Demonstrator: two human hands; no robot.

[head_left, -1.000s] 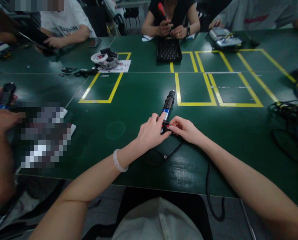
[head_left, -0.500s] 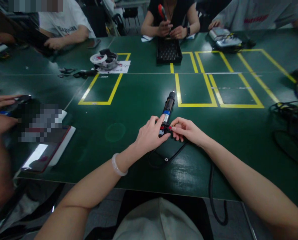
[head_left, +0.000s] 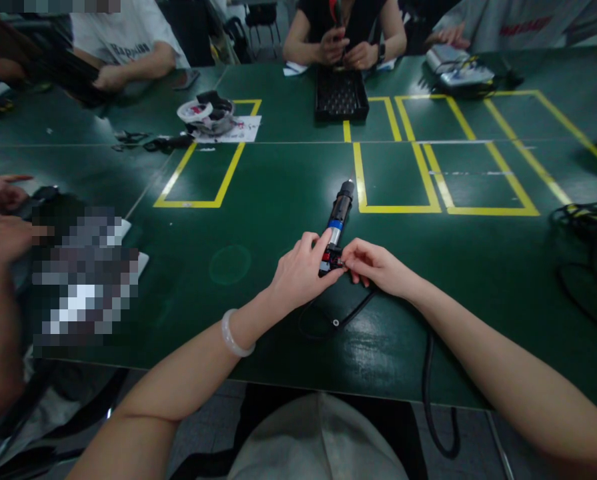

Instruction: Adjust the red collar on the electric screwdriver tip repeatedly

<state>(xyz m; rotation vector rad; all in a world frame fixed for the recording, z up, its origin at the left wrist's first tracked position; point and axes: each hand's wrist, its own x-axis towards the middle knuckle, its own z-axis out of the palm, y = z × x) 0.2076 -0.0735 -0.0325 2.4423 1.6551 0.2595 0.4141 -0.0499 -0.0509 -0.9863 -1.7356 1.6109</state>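
A slim electric screwdriver (head_left: pixel 341 208) lies on the green table with its tip pointing away from me. Its dark front, blue band and silver motor section show, and red and black inner parts (head_left: pixel 332 256) are exposed at the near end. My left hand (head_left: pixel 303 267) is closed around that near end, thumb below and fingers over the top. From the right, my right hand (head_left: pixel 373 263) pinches at the exposed parts with thumb and forefinger; what is between the fingertips is too small to name. A black cable (head_left: pixel 355 308) lies just below my hands.
Yellow tape outlines (head_left: pixel 398 209) mark the table ahead. A black tray (head_left: pixel 341 97) stands before a person opposite. Tape rolls and paper (head_left: pixel 238 130) lie at far left, tangled cables (head_left: pixel 585 230) at right. A co-worker's hand (head_left: pixel 8 233) is at left.
The red piece seen at my right fingertips no longer shows there, and those fingers sit slightly differently. My left hand keeps its hold. The view has shifted a little.
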